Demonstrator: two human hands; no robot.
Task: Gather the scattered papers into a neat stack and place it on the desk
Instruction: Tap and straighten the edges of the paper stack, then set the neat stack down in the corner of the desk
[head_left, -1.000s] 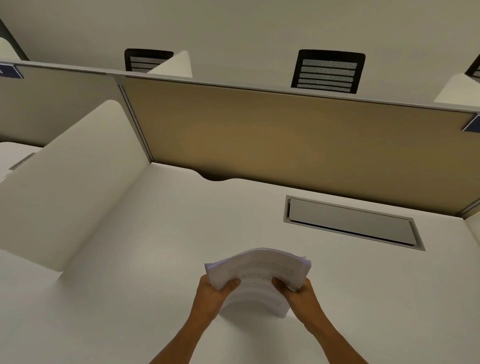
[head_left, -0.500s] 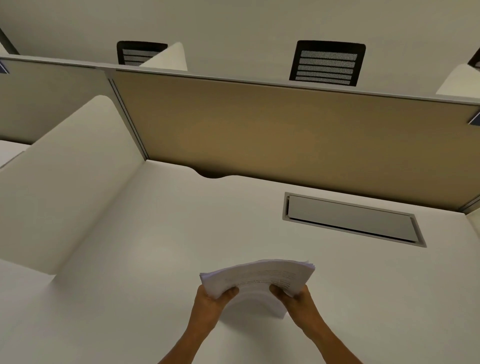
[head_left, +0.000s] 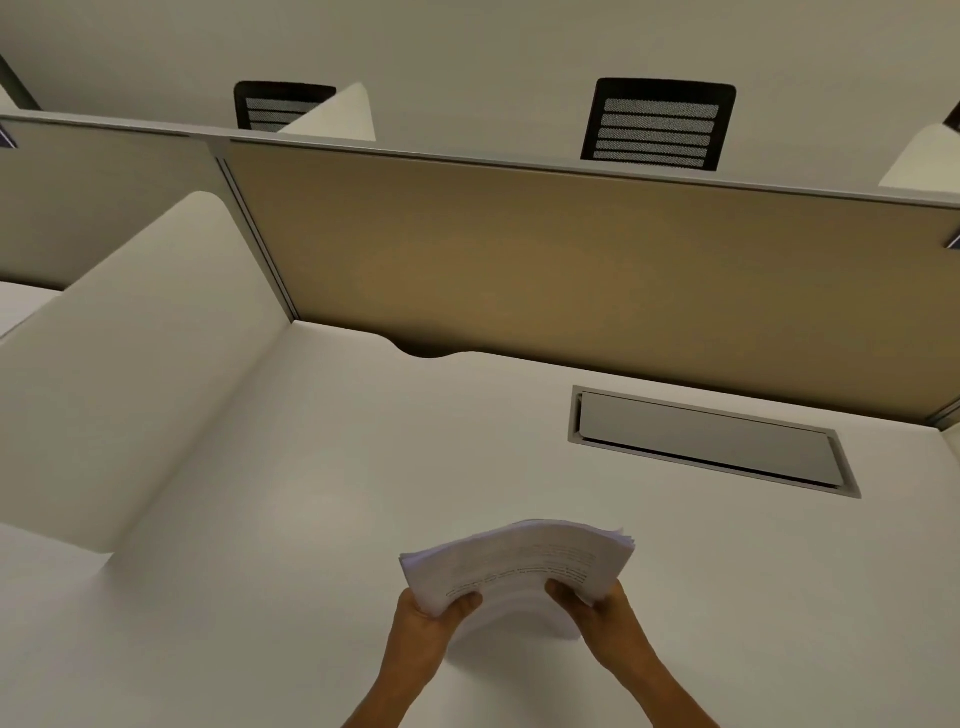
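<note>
White printed paper stack (head_left: 519, 564), bowed upward, clamped at its near corners by the left hand (head_left: 428, 621) and right hand (head_left: 605, 616), thumbs on top. Stack held above the pale worktop (head_left: 311, 519), nearer the viewer than the grey cable hatch (head_left: 709, 441).

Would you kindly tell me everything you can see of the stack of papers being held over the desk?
The stack of papers is a thick sheaf of white sheets with lines of dark print, too blurred to read, on the top page. It bows upward in an arch. The left hand grips its near left corner and the right hand its near right corner, thumbs on top. The far edges fan slightly, so the sheets are not fully squared. Its near edge looks to be at or just above the white desk; contact cannot be told.
</note>
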